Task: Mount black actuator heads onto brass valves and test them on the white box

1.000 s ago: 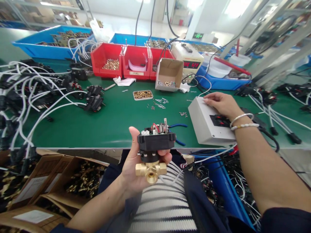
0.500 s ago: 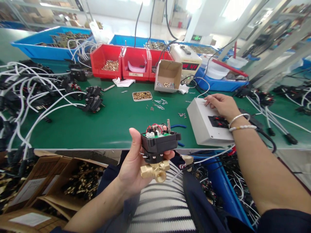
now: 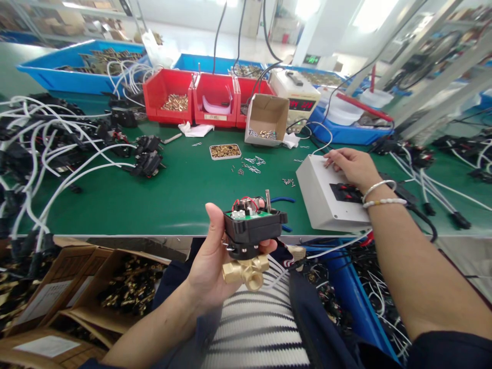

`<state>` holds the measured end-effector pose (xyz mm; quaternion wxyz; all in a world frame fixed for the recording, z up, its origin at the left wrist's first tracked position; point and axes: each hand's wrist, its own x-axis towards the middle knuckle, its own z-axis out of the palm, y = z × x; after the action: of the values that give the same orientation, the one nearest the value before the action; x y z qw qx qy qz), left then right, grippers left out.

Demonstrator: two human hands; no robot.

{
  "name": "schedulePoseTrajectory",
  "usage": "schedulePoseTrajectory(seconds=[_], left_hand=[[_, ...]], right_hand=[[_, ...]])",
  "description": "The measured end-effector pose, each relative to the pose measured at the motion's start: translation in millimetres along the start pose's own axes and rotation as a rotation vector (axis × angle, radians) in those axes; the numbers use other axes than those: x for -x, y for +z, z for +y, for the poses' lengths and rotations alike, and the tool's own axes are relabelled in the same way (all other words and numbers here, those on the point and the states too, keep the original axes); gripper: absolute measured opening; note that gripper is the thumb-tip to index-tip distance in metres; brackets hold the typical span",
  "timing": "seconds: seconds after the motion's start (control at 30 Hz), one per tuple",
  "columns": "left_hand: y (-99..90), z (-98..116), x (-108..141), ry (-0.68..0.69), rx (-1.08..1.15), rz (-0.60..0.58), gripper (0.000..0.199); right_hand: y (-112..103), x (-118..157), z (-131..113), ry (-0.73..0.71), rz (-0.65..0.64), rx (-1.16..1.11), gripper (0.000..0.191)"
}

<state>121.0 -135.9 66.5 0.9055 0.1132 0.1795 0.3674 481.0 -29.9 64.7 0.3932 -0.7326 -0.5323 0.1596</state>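
Observation:
My left hand (image 3: 209, 259) is closed around a motorized brass valve (image 3: 251, 230), held upright above my lap. Its black housing has no lid, so a green circuit board with red wires shows at the top. Below it sits a brass body with threaded ports; a pale cable leads off to the right. My right hand (image 3: 351, 166) rests on the grey control box (image 3: 321, 195), its fingers pinched together at the far left corner of the top. Whatever lies at those fingertips is too small to name. Red and black terminals (image 3: 346, 193) lie just below that hand.
Red bins (image 3: 167, 115), a small carton (image 3: 251, 115) and a power supply (image 3: 298, 89) line the back. Loose clips (image 3: 253, 166) and screws (image 3: 288, 182) lie mid-bench. Corded black units (image 3: 148, 161) crowd the left. Cartons (image 3: 84, 282) and a blue crate (image 3: 346, 277) stand below.
The red digits on the power supply read differently. Both hands stay almost still; the valve sits very slightly lower in view.

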Motion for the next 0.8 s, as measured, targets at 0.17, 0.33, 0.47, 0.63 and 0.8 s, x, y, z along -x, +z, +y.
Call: schedulePoseTrajectory(seconds=[0.17, 0.33, 0.47, 0.63, 0.8], left_hand=[[1.4, 0, 1, 0.002, -0.016, 0.009, 0.067], [7.0, -1, 3, 0.061, -0.087, 0.094, 0.054], [10.4, -4, 2, 0.138, -0.207, 0.173, 0.027], [11.9, -5, 3, 0.15, -0.25, 0.163, 0.026], [13.8, -3, 7, 0.224, -0.298, 0.186, 0.029]], right_hand=[[0, 2, -2, 0.0, 0.004, -0.001, 0.025], [0, 2, -4, -0.004, 0.003, 0.01, 0.026], [-1, 2, -3, -0.012, -0.005, 0.028, 0.024], [-1, 0, 3, -0.037, -0.013, 0.037, 0.029], [-2, -2, 7, -0.061, -0.02, 0.035, 0.037]])
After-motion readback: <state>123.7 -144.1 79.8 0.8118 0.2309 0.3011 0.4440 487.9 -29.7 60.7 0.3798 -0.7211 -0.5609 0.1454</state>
